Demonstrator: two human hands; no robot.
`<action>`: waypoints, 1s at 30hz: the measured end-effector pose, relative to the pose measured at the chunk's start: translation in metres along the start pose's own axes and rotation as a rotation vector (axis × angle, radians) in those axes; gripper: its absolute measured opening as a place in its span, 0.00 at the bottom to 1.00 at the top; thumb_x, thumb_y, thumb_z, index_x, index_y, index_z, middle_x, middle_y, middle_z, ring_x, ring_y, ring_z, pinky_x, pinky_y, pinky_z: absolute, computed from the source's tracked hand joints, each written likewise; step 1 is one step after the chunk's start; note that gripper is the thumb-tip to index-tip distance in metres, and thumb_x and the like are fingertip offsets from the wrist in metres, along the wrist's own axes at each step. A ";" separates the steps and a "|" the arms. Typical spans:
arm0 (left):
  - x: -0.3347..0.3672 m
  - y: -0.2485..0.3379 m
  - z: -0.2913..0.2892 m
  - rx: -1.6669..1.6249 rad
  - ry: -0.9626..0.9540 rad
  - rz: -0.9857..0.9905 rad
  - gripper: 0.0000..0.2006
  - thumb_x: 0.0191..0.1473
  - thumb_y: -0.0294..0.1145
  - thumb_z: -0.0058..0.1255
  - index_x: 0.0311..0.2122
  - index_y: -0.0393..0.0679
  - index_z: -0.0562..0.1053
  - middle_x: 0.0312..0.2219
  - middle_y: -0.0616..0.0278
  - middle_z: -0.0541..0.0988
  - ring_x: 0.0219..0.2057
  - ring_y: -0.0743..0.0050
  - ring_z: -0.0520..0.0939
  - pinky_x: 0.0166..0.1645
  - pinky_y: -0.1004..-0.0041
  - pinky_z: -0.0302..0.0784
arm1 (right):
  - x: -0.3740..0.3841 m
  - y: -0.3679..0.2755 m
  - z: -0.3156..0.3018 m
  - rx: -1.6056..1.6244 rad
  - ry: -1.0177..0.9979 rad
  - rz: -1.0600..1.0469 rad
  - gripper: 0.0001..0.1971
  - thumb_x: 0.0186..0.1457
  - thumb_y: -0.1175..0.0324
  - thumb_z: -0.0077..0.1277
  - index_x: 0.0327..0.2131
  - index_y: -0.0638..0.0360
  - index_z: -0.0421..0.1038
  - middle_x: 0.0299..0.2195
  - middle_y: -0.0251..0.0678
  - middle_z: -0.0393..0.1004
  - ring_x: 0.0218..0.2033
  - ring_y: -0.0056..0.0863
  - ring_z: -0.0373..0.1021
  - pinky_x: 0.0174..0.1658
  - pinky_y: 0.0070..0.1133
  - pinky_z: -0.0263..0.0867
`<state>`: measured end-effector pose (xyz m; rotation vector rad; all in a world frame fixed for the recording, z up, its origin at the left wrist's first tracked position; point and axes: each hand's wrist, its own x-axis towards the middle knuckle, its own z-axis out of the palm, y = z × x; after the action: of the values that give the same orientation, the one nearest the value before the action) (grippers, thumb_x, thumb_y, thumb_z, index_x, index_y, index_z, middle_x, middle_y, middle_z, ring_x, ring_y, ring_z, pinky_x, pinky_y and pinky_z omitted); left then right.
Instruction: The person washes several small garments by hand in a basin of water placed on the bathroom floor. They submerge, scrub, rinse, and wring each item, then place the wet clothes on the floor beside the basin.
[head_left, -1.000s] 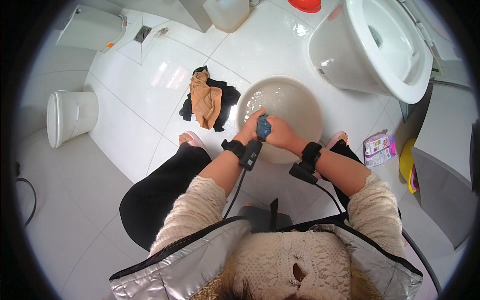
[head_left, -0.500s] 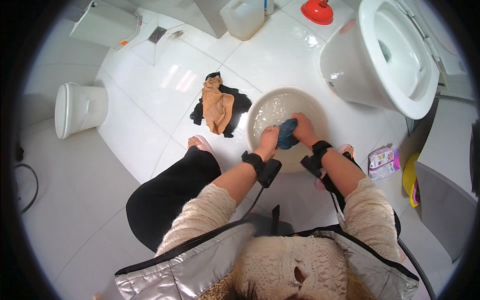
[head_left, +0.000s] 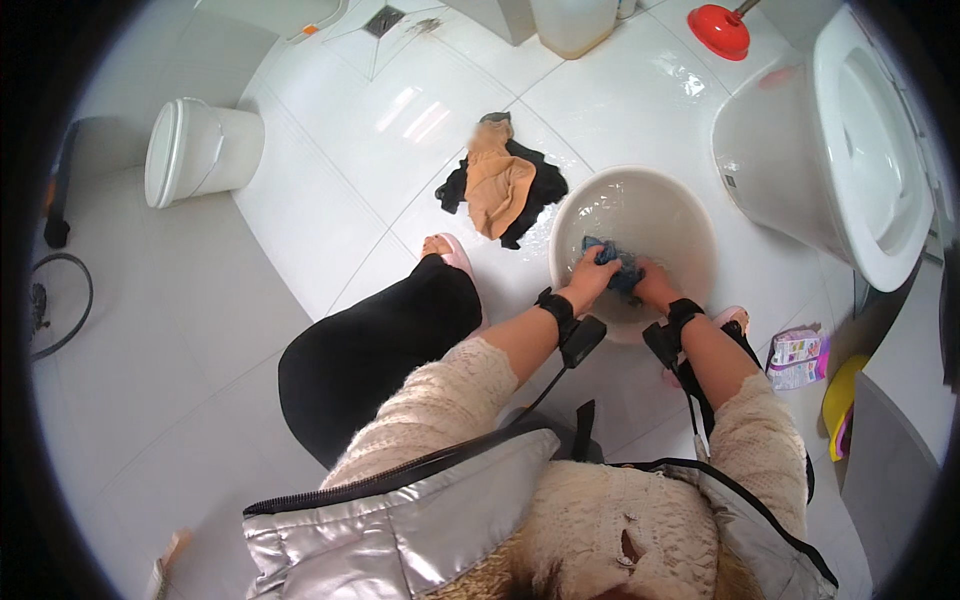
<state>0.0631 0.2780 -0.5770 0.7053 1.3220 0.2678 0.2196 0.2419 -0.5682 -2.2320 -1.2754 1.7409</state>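
- Handling a blue cloth (head_left: 626,275) inside a pale round basin (head_left: 708,225) of water (head_left: 640,203) occupies both hands; the step in hand is judged to be working the cloth by hand in the water.
- The next move, as judged, calls for a firm hold at both ends of the bunched fabric, with the hands low enough to stay within the rim.
- Left hand (head_left: 590,277): fingers curled around the cloth's left part, a fold showing beyond them.
- Right hand (head_left: 655,287): closed against the cloth's right end, fingertips hidden.
- The cloth lies between the two hands, touching both; how much of it is under water cannot be told.
- Left of the basin, apart from it, a tan garment (head_left: 497,190) lies on top of a black garment (head_left: 546,186) on the tiled floor (head_left: 330,190).
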 end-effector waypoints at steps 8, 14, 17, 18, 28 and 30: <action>0.008 0.043 -0.020 -0.577 -0.399 -0.461 0.21 0.48 0.56 0.45 0.33 0.46 0.71 0.31 0.60 0.76 0.37 0.63 0.76 0.42 0.55 0.70 | -0.035 -0.080 -0.014 0.530 -0.117 -0.243 0.18 0.28 0.74 0.49 0.31 0.65 0.66 0.22 0.35 0.68 0.23 0.25 0.65 0.26 0.20 0.61; 0.022 0.032 -0.027 -0.424 -0.717 0.020 0.08 0.49 0.31 0.47 0.33 0.39 0.70 0.34 0.60 0.76 0.35 0.68 0.77 0.41 0.71 0.72 | -0.053 -0.098 -0.001 0.409 0.054 -0.354 0.13 0.31 0.73 0.49 0.28 0.62 0.69 0.21 0.34 0.70 0.23 0.26 0.66 0.27 0.22 0.62; 0.018 0.026 -0.023 0.230 -0.549 0.496 0.08 0.46 0.27 0.48 0.34 0.40 0.71 0.34 0.61 0.76 0.35 0.68 0.76 0.43 0.72 0.71 | -0.047 -0.090 -0.001 0.293 0.282 -0.477 0.12 0.36 0.69 0.50 0.28 0.62 0.69 0.23 0.41 0.72 0.26 0.35 0.68 0.31 0.26 0.63; 0.016 0.026 -0.021 0.600 -0.468 0.610 0.08 0.45 0.28 0.48 0.34 0.41 0.71 0.33 0.62 0.76 0.35 0.69 0.76 0.42 0.72 0.71 | -0.043 -0.085 -0.003 0.235 0.301 -0.427 0.12 0.37 0.68 0.49 0.29 0.62 0.69 0.25 0.44 0.72 0.28 0.40 0.68 0.32 0.27 0.63; -0.006 0.036 -0.002 -0.357 0.063 -0.142 0.10 0.44 0.30 0.49 0.33 0.41 0.67 0.29 0.61 0.71 0.28 0.66 0.75 0.25 0.61 0.69 | -0.002 -0.019 -0.028 -0.178 0.212 -0.184 0.22 0.36 0.73 0.49 0.41 0.54 0.66 0.49 0.50 0.58 0.43 0.49 0.63 0.44 0.30 0.62; -0.002 0.031 -0.010 -0.217 -0.024 -0.175 0.09 0.44 0.28 0.48 0.34 0.41 0.66 0.28 0.60 0.71 0.30 0.67 0.74 0.30 0.63 0.69 | 0.000 -0.014 -0.038 -0.385 0.040 0.000 0.27 0.37 0.74 0.50 0.47 0.50 0.62 0.57 0.49 0.45 0.49 0.51 0.58 0.49 0.31 0.60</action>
<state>0.0597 0.3041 -0.5575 0.4065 1.2995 0.2564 0.2429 0.2679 -0.5469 -2.4374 -1.7263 1.5478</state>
